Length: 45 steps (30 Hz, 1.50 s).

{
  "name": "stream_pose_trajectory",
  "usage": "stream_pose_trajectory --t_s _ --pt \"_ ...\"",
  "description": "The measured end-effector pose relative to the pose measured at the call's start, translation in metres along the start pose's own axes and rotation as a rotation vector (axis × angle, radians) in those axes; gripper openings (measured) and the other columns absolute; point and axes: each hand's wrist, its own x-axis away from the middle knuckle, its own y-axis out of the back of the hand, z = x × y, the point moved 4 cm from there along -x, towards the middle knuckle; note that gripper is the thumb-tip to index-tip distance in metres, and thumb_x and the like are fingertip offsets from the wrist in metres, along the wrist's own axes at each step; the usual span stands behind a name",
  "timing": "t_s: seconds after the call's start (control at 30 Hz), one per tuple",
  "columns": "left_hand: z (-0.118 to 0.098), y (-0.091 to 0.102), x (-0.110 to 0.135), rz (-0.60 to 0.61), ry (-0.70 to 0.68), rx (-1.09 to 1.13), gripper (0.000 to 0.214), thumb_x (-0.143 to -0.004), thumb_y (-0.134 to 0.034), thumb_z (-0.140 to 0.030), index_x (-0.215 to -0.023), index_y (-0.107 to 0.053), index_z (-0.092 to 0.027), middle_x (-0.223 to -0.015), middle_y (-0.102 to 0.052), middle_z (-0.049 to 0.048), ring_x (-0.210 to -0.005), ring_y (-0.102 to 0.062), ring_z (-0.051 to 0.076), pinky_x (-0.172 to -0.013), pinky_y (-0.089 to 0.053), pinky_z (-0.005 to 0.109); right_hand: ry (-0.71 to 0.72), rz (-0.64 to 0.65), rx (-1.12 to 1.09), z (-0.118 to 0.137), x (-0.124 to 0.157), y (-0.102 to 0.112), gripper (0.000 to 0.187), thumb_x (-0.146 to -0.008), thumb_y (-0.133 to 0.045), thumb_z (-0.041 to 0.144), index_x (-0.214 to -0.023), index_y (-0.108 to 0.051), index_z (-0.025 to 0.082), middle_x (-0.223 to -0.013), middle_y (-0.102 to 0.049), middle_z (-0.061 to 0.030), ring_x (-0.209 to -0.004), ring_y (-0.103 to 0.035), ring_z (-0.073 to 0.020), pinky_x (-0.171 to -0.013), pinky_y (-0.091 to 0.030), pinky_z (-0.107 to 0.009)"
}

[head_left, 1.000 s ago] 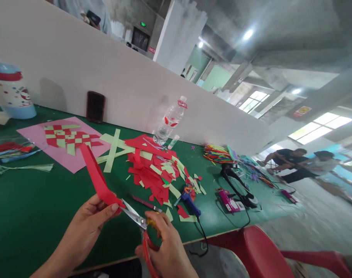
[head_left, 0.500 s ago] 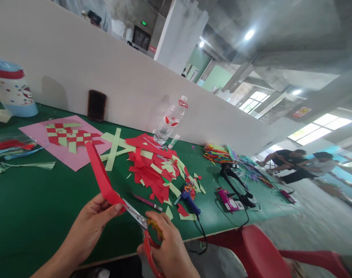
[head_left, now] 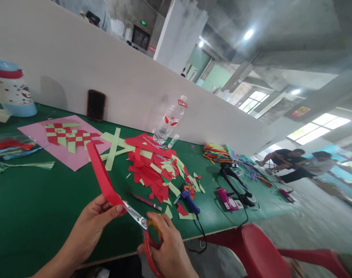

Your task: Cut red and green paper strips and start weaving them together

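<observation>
My left hand [head_left: 97, 216] pinches a folded red paper strip [head_left: 100, 170] between thumb and fingers, its long end pointing up and away. In my right hand [head_left: 167, 235] is a pair of scissors [head_left: 139, 220] with red and yellow handles. The blades look nearly closed, and their tips meet the strip's near end beside my left thumb. Beyond the strip, a woven red and pale green paper fish [head_left: 68, 136] lies on a pink sheet [head_left: 74, 160]. Right of the strip is a heap of red and green paper scraps [head_left: 149, 173].
On the green table [head_left: 63, 216] are a craft knife [head_left: 145, 200], a blue glue gun [head_left: 190, 202] with its cord, a clear bottle [head_left: 168, 121], a glue stick [head_left: 173, 141], a phone [head_left: 96, 105] and a headset [head_left: 236, 183]. A red stool [head_left: 259, 251] stands at the front edge.
Almost nothing differs. Both hands, the scissors and the red strip keep nearly the same place; the whole view has shifted very slightly.
</observation>
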Motion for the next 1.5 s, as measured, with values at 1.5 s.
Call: stream_pose_trajectory --t_s 1.5 --pt "0.008 -0.011 0.003 0.06 0.066 0.043 0.041 -0.051 -0.104 -0.043 -0.079 -0.082 -0.024 -0.073 -0.077 -0.0005 -0.072 -0.069 0.015 -0.071 -0.06 0.025 0.054 -0.079 0.006 -0.012 0.008 -0.005 0.072 -0.066 -0.094 0.021 -0.135 -0.075 0.029 -0.115 -0.074 -0.007 -0.093 -0.075 -0.0244 -0.083 -0.061 -0.03"
